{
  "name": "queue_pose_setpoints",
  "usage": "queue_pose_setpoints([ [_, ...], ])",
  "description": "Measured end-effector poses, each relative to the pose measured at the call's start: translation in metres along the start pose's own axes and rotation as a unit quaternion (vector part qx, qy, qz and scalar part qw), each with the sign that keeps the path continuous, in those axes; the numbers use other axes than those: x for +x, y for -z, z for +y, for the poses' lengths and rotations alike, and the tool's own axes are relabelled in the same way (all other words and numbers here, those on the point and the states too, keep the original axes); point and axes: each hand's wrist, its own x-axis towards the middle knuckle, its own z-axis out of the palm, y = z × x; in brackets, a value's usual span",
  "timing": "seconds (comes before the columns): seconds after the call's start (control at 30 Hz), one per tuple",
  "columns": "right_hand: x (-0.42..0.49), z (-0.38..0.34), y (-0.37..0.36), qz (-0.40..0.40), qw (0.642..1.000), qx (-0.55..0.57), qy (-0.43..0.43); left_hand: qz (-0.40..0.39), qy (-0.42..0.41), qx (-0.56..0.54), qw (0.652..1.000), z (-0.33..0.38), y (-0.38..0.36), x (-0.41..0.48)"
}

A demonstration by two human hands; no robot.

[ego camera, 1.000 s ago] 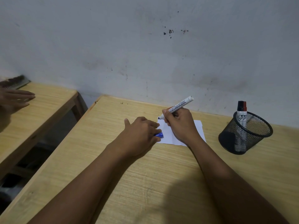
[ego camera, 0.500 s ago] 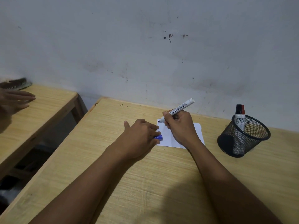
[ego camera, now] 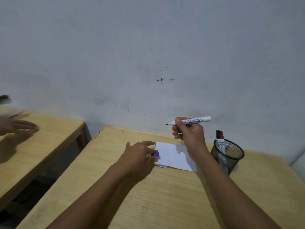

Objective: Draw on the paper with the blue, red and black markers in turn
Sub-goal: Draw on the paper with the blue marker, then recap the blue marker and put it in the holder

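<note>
A white sheet of paper (ego camera: 173, 156) lies on the wooden desk (ego camera: 148, 195). My right hand (ego camera: 189, 134) holds the uncapped blue marker (ego camera: 194, 120) raised above the paper, lying almost level with its tip pointing left. My left hand (ego camera: 140, 156) rests at the paper's left edge with the blue cap (ego camera: 156, 154) between its fingers. The red and black markers (ego camera: 220, 140) stand capped in a black mesh cup (ego camera: 229, 156) to the right of the paper.
A second wooden desk (ego camera: 41, 138) stands to the left across a gap, with another person's hand (ego camera: 18, 126) over it. A stained grey wall (ego camera: 148, 63) runs right behind both desks.
My right hand has lifted the marker off the paper and turned it nearly level. The camera has tilted upward. The other person's hand on the left desk is moving.
</note>
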Motion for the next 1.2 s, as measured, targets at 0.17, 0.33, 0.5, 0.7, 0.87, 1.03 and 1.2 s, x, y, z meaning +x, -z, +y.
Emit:
queue_pose_setpoints([
  [0.17,-0.022,-0.042,0.016,0.002,0.999,-0.025,0.030,0.105,-0.036,-0.034,0.993,0.033,0.041,0.001],
  [0.33,-0.052,-0.086,0.031,0.009,0.997,-0.019,0.071,0.184,-0.086,-0.079,0.976,0.080,0.080,-0.007],
  [0.5,-0.075,-0.121,0.046,0.012,0.994,-0.024,0.104,0.196,-0.124,-0.113,0.966,0.115,0.099,-0.021],
  [0.7,-0.097,-0.144,0.056,-0.025,0.992,-0.045,0.119,0.182,-0.160,-0.114,0.964,0.145,0.113,-0.032],
  [0.87,-0.102,-0.152,0.057,-0.009,0.987,-0.095,0.131,0.229,-0.154,-0.034,0.960,0.160,0.119,-0.032],
  [1.03,-0.107,-0.153,0.057,0.017,0.981,-0.140,0.130,0.301,-0.139,0.059,0.942,0.166,0.109,-0.035],
  [1.2,-0.104,-0.142,0.057,0.207,0.970,-0.105,0.079,0.280,-0.122,-0.028,0.952,0.176,0.112,-0.028],
])
